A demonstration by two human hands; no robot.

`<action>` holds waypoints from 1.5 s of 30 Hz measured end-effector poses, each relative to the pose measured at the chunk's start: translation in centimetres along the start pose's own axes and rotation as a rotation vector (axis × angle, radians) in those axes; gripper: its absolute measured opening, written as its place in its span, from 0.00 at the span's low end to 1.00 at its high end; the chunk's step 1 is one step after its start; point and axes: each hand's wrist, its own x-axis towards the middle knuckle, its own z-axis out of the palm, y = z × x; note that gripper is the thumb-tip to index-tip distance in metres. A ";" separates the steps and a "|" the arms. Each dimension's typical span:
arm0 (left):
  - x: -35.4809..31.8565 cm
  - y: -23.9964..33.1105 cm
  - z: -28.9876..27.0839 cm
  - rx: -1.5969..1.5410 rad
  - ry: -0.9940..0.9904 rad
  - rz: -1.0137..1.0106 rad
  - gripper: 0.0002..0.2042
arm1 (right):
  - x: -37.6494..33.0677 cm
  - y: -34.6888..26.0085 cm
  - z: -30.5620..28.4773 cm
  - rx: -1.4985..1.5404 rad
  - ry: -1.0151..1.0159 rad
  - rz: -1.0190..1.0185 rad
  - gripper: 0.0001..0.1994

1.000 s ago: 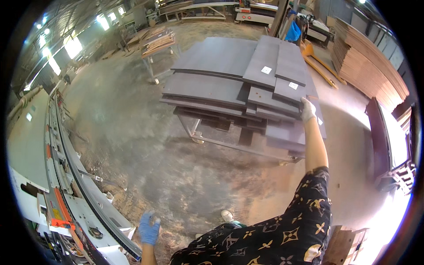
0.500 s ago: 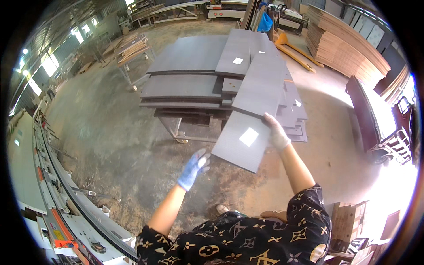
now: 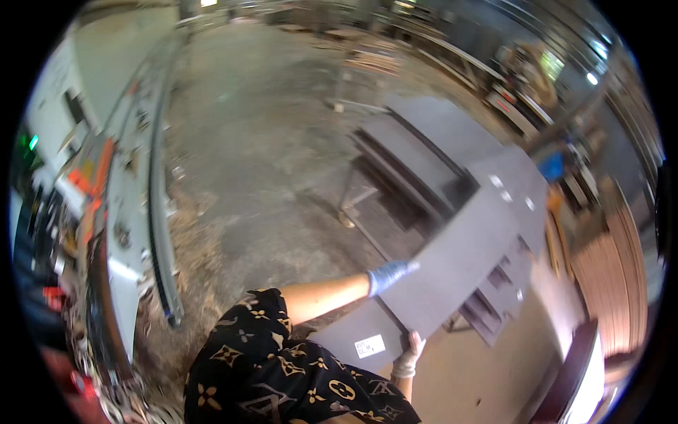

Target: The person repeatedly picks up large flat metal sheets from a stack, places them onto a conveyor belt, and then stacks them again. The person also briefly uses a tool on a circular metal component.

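A grey rectangular panel with a white label lies close in front of my body, its far end against a longer grey panel. My right hand, in a pale glove, is closed on the right edge of the labelled panel, thumb on top. My left hand, in a blue and white glove, reaches across to the left edge of the longer panel. Its fingers look stretched out over that edge, somewhat blurred, and its thumb is hidden.
More grey panels are stacked on a wheeled frame ahead. A long machine rail runs along the left. At right stand a tall stack of brown sheets, a yellow pallet jack and a dark panel.
The view has swung left, so the stack now sits further right and tilted. My left hand has moved from beside the labelled panel to the longer panel's edge. My right hand keeps its hold.
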 end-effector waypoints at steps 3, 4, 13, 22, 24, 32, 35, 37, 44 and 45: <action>-3.4 2.9 -0.7 0.282 0.199 0.184 0.20 | 1.2 -1.8 1.9 0.036 -0.281 0.051 0.32; -5.1 4.3 -0.2 0.312 0.269 0.265 0.19 | 2.3 -1.7 1.9 0.091 -0.374 0.055 0.35; -22.9 8.0 2.6 0.584 0.965 0.687 0.23 | 5.0 -6.6 20.1 0.248 -0.967 0.020 0.31; -49.5 1.1 4.3 0.111 1.588 0.943 0.15 | -9.9 8.6 40.6 -0.214 -1.501 0.366 0.23; -56.2 -2.4 6.0 -0.016 1.761 0.944 0.14 | -15.2 13.4 43.2 -0.504 -1.573 0.352 0.28; -72.3 -11.3 15.9 0.019 2.032 1.120 0.26 | -33.8 26.1 45.5 -0.345 -1.540 0.973 0.20; -74.2 -12.9 18.1 0.045 2.119 1.066 0.29 | -39.2 28.2 46.3 -0.345 -1.492 0.962 0.20; -74.8 -13.5 18.0 0.045 2.202 1.065 0.30 | -42.1 29.8 46.9 -0.364 -1.448 0.830 0.21; -75.6 -14.7 16.5 -0.073 2.313 1.078 0.29 | -47.8 37.5 51.3 -0.771 -1.392 0.238 0.33; -75.7 -15.1 16.4 -0.091 2.302 1.079 0.28 | -48.6 37.3 51.8 -0.859 -1.398 0.152 0.34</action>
